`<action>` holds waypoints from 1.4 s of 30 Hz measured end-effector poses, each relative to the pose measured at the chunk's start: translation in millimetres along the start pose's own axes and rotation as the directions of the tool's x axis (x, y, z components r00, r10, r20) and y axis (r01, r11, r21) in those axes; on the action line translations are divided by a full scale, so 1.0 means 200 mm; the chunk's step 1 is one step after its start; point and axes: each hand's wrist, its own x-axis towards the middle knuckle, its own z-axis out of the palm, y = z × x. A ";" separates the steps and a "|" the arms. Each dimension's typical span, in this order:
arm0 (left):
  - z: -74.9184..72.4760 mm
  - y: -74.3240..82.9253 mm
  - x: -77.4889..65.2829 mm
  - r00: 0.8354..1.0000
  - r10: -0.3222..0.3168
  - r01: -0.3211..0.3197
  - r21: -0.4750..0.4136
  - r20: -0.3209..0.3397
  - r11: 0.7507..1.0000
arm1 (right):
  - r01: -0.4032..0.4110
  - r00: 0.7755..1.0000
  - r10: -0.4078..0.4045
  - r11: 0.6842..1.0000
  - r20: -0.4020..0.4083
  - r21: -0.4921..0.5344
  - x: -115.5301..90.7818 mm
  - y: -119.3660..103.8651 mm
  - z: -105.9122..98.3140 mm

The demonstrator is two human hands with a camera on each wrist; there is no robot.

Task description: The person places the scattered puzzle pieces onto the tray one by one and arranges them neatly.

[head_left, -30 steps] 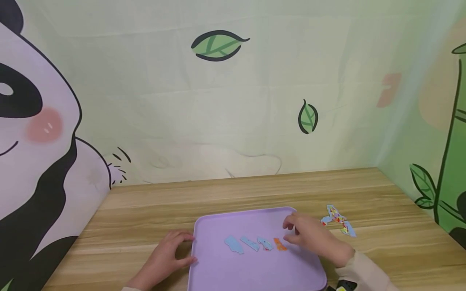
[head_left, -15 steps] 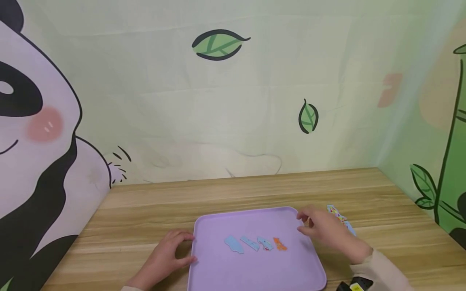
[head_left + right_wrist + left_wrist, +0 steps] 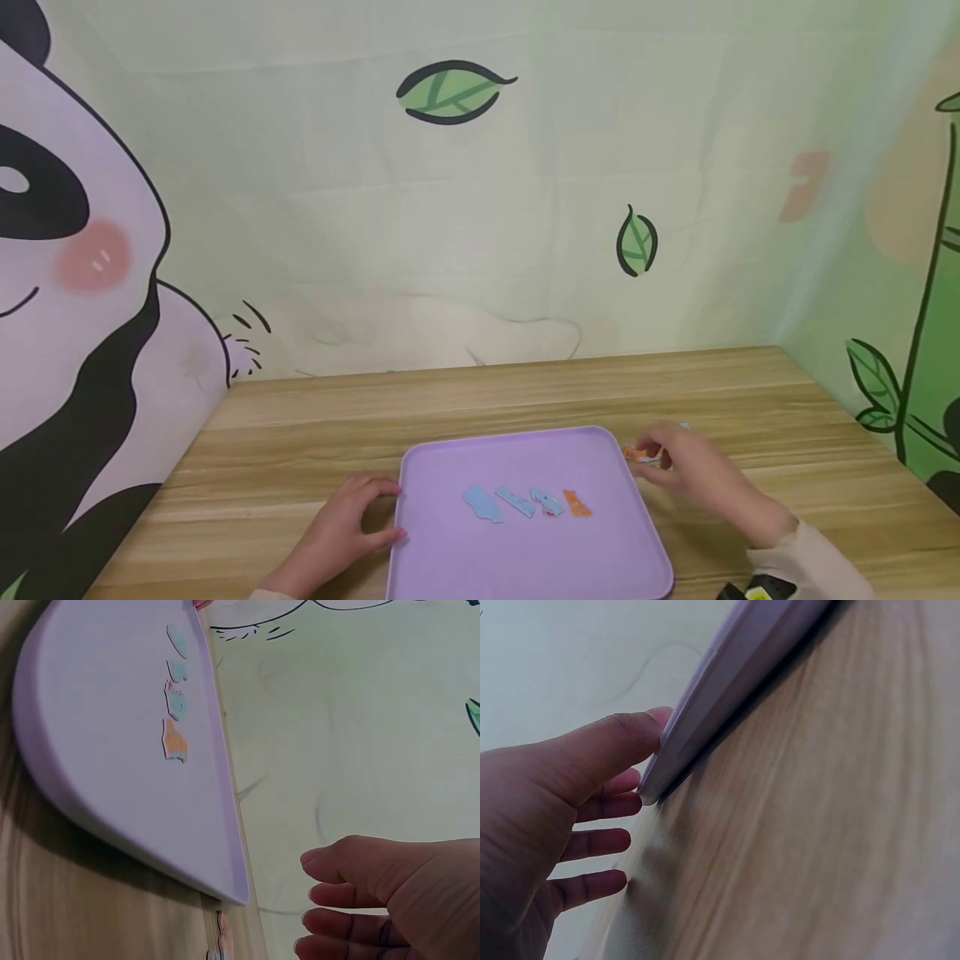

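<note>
A light purple tray (image 3: 480, 558) lies on the wooden table. In a row on it sit a plain blue puzzle piece (image 3: 482, 504), a narrow blue piece (image 3: 515, 502), a blue piece with a patterned edge (image 3: 546, 502) and an orange piece (image 3: 576, 503). My left hand (image 3: 337, 529) touches the tray's left rim with thumb and fingertips, its other fingers loosely spread. My right hand (image 3: 701, 479) hovers over pieces right of the tray, partly hiding them. An orange-patterned piece (image 3: 633, 453) shows at its fingertips. In the right wrist view, the right hand (image 3: 360, 900) holds nothing.
A bit of blue piece (image 3: 685, 425) shows behind the right hand. The wooden table (image 3: 315, 433) extends behind and beside the tray. A printed cloth backdrop (image 3: 480, 217) with a panda and leaves rises at the table's back edge.
My right hand has moved right, from over the tray's right part to the pieces beside it, uncovering an orange-patterned piece and covering others. The left hand has stayed at the rim.
</note>
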 end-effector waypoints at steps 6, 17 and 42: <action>0.00 0.00 0.00 1.000 0.000 0.000 0.001 0.008 1.000 | -0.023 0.999 0.022 0.999 0.023 0.025 -0.03 0.04 -0.03; -0.01 0.00 0.00 1.000 0.001 -0.001 0.007 0.003 1.000 | -0.087 0.996 0.088 0.996 0.035 -0.025 -0.08 0.15 -0.05; 0.00 -0.01 0.00 1.000 0.019 -0.020 0.015 0.003 1.000 | -0.202 0.976 0.207 0.977 0.073 -0.067 -0.13 0.33 -0.09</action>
